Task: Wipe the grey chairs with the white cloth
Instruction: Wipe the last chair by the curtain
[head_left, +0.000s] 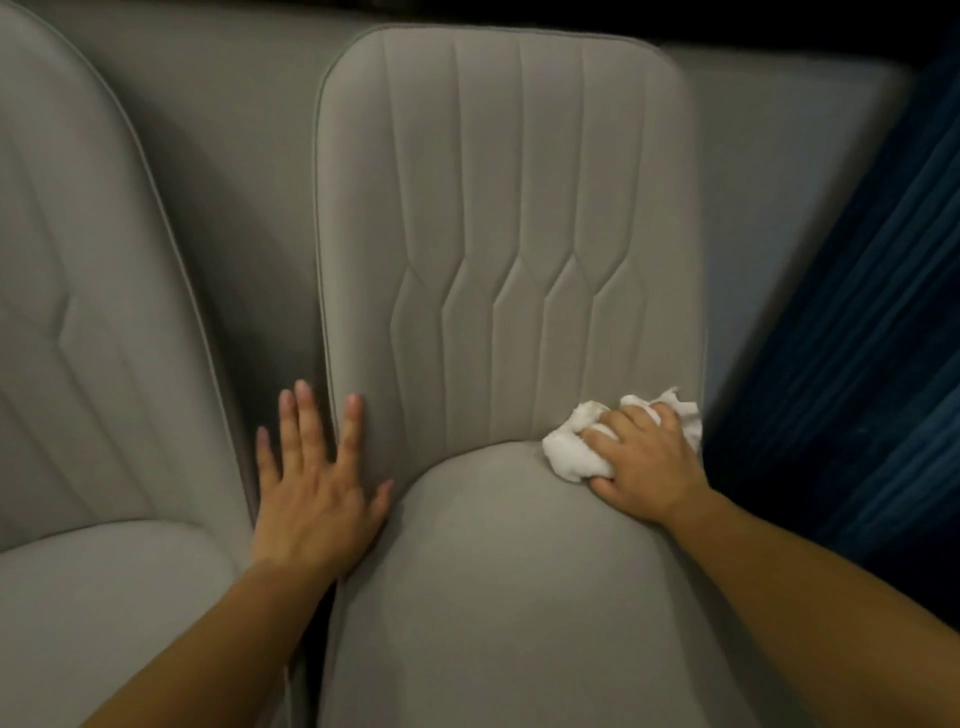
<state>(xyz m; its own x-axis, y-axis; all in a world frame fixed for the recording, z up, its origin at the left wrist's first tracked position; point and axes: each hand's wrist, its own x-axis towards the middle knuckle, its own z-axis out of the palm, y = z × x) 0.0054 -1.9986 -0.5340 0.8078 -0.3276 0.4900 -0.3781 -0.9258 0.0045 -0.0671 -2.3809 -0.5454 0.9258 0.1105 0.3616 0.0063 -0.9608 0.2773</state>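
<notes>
A grey padded chair (509, 218) with stitched vertical lines on its backrest fills the middle of the view, its seat cushion (509, 597) nearest me. My right hand (644, 462) is closed on a crumpled white cloth (571, 452) and presses it where the backrest meets the seat, at the right side. My left hand (317, 483) lies flat with fingers spread on the lower left edge of the backrest, holding nothing. A second grey chair (88, 322) stands beside it on the left.
A dark blue pleated curtain (872, 364) hangs at the right. A pale grey wall (769, 171) runs behind the chairs. A narrow gap separates the two chairs.
</notes>
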